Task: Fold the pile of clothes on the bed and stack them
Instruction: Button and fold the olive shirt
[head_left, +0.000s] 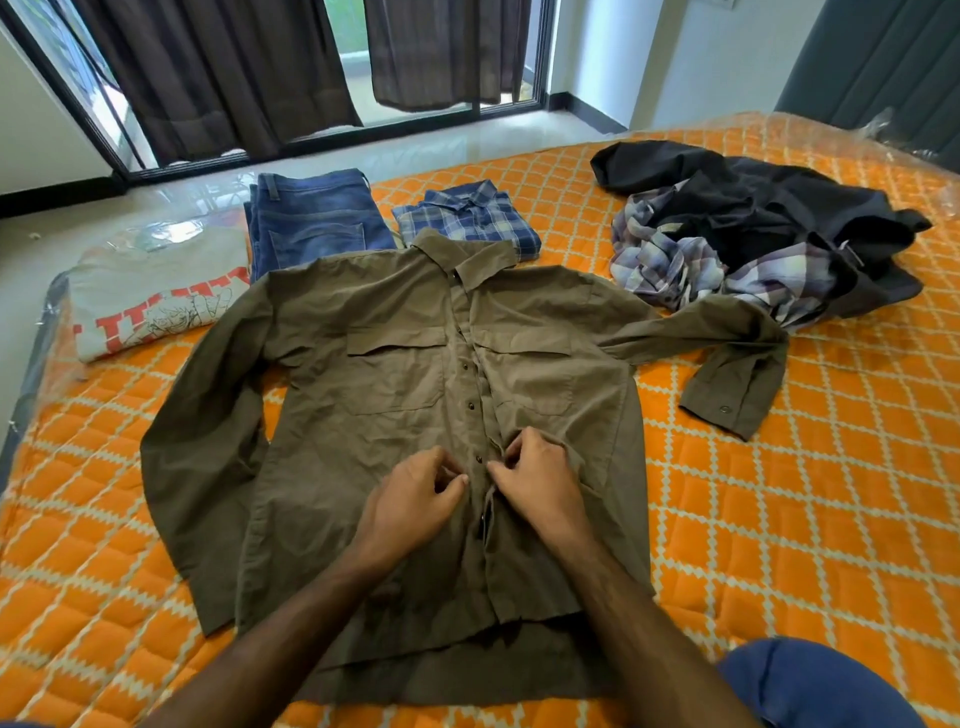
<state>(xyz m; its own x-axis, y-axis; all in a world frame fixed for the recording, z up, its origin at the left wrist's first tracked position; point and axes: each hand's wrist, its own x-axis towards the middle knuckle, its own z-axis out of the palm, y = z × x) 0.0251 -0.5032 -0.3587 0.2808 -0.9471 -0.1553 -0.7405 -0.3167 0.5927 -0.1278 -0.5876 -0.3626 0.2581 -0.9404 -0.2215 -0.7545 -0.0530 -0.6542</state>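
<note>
An olive long-sleeved shirt (395, 374) lies spread front-up on the orange patterned bed (779, 519), collar away from me, sleeves out to both sides. My left hand (415, 499) pinches the left edge of the button placket at the lower front. My right hand (540, 478) pinches the right edge of the placket just across from it. Beyond the shirt lie folded blue jeans (311, 218), a folded blue plaid shirt (467, 218) and a folded grey printed T-shirt (156, 296). An unfolded heap of dark and plaid clothes (753, 234) sits at the back right.
The bed's left edge runs beside a glossy floor (415, 150). Dark curtains (218, 67) hang at a sliding glass door behind the bed. Clear plastic wrap covers the mattress. My blue-clad knee (810, 686) shows at the bottom right.
</note>
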